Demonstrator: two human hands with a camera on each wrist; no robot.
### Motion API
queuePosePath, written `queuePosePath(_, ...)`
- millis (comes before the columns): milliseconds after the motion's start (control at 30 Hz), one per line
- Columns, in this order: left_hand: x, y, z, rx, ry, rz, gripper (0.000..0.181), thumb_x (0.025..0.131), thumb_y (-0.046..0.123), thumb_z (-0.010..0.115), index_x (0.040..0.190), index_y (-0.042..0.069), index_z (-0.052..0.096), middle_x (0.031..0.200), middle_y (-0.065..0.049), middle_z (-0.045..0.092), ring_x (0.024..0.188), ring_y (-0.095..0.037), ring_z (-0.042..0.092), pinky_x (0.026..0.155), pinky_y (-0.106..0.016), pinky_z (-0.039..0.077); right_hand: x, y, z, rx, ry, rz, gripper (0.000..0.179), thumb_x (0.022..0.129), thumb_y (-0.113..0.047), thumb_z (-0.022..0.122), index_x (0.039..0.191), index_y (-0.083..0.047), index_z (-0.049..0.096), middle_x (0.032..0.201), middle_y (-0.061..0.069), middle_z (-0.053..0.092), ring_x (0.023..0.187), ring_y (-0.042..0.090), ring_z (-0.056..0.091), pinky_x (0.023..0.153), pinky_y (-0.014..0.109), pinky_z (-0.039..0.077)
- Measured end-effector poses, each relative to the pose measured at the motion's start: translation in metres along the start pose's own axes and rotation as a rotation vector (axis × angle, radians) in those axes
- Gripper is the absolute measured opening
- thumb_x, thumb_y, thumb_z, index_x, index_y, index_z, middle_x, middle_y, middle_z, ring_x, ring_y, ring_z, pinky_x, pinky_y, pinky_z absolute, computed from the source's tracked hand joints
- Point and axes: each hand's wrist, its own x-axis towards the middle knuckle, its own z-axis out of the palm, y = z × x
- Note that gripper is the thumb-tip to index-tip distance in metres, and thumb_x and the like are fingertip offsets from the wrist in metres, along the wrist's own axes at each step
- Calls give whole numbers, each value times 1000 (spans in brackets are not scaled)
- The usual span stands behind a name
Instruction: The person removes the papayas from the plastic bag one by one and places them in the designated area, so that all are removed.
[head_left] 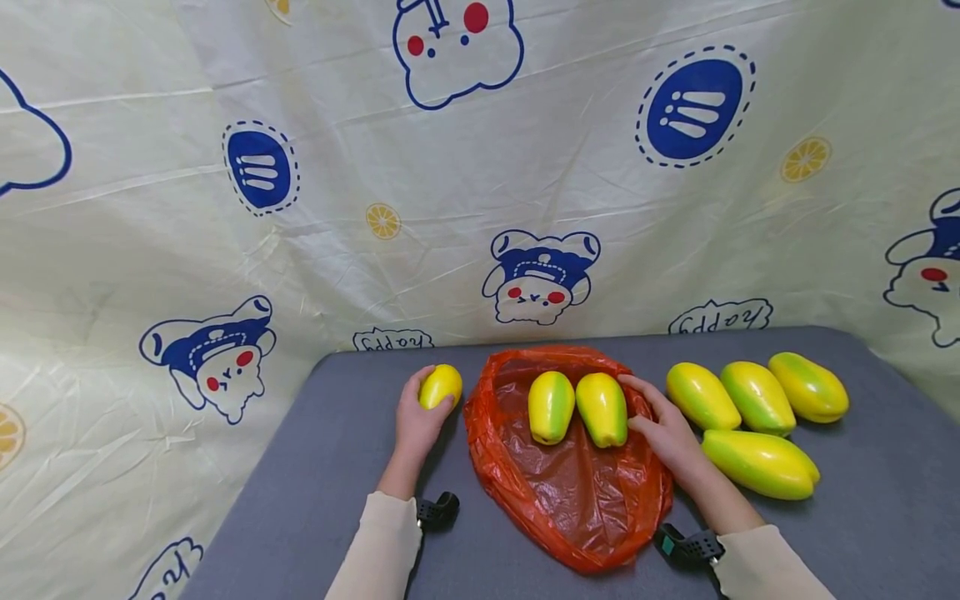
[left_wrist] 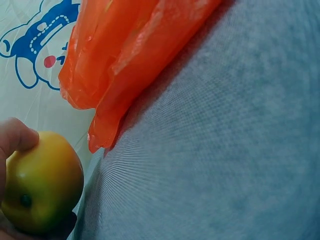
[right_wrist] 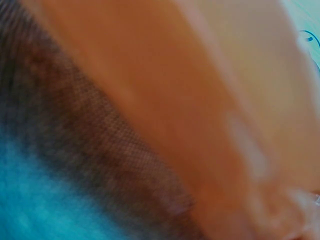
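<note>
Fruit [left_wrist: 52,175] spot [left_wrist: 25,201]: left wrist view only

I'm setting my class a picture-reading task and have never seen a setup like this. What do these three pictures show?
No robot here: a person is working bare-handed. The wide picture comes from a camera worn on the head, looking forward and down; the other two come from wrist cameras, one on each arm. On the grey table lies an open red bag with two yellow-green fruits in it; four more fruits lie to its right. The left hand holds another yellow fruit left of the bag, seen closer in the left wrist picture. The right hand is at the bag's right side; whether it grips anything I cannot tell, as its wrist picture is blurred.
</note>
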Motion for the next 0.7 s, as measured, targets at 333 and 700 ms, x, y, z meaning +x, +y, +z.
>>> queuePosePath(333,1,-5,1,25,-25,-23,59,86,19,74,141,17,52,144,-11,52,118,-32,52,100,-52,45,0,1,1,4,-1,-1,66,97,-6,49,158,-18,26,163,21,22,137,44,39,92,32,57)
queuePosePath(700,1,-3,2,17,-34,-10,60,87,18,74,143,16,50,145,-13,50,121,-33,50,103,-53,44,0,0,0,10,-4,-2,66,98,-7,49,158,-18,25,163,21,22,136,44,40,91,30,57)
